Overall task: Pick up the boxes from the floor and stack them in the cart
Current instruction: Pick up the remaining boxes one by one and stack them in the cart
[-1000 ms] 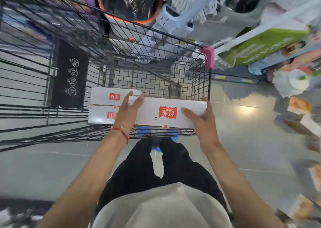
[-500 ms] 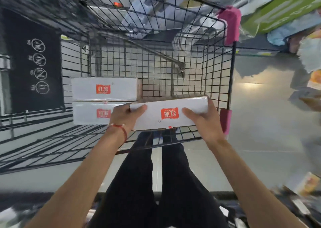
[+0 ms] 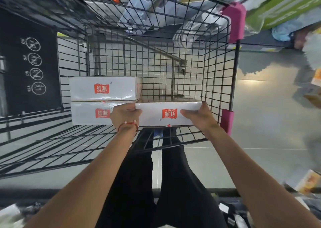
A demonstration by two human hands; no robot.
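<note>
I look down into a black wire cart (image 3: pixel 217 81) with pink corner guards. Two white boxes with red logos lie side by side on its left floor: a far box (image 3: pixel 104 88) and a near box (image 3: pixel 90 114). A third white box (image 3: pixel 169 114) sits low in the cart's near right part, beside the near box. My left hand (image 3: pixel 126 115), with a red string at the wrist, grips its left end. My right hand (image 3: pixel 199 118) grips its right end. Whether the box rests on the cart floor is unclear.
A black panel with round white signs (image 3: pixel 33 64) covers the cart's left end. Grey tiled floor (image 3: pixel 260 132) lies to the right, with yellow-orange boxes (image 3: pixel 309 182) at the right edge. Green packaging (image 3: pixel 281 7) and store goods crowd the top right. My black-trousered legs stand below the cart.
The held box has gone down and deeper into the cart, from rim level to beside the near box. My view has closed in on the cart.
</note>
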